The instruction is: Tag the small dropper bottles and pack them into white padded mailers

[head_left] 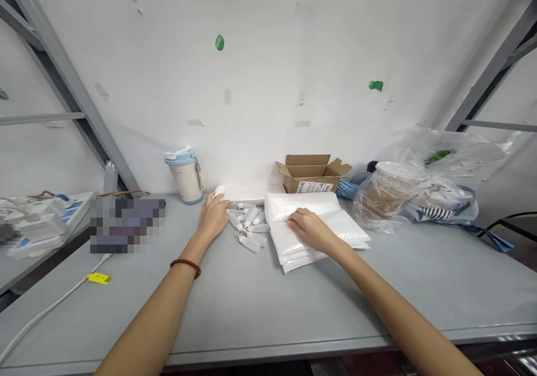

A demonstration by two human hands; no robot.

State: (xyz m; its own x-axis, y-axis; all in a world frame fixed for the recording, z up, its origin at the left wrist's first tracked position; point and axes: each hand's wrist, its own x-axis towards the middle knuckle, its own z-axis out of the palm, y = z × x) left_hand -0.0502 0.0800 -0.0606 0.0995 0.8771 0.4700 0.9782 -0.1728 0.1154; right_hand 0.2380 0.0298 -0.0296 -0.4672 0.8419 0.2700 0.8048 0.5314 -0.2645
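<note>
My left hand (213,215) rests with fingers spread at the left end of a flat white pack (247,192) lying along the wall; its thumb points right. Just right of that hand is a loose heap of small translucent white plastic bottles (250,244). My right hand (309,229) lies over a stack of white bubble mailers (289,247), its fingers curled and pinched at the surface of the top one. The mailers are fanned slightly, and the fingertips' exact grip is partly hidden.
An open cardboard box (308,180) stands behind the mailers. To the right are a clear plastic bag (380,202) with a lidded tub and a blue cloth bag (465,205). A blue-lidded cup (184,177), a blurred dark device (126,225) and a white cable (54,306) are left.
</note>
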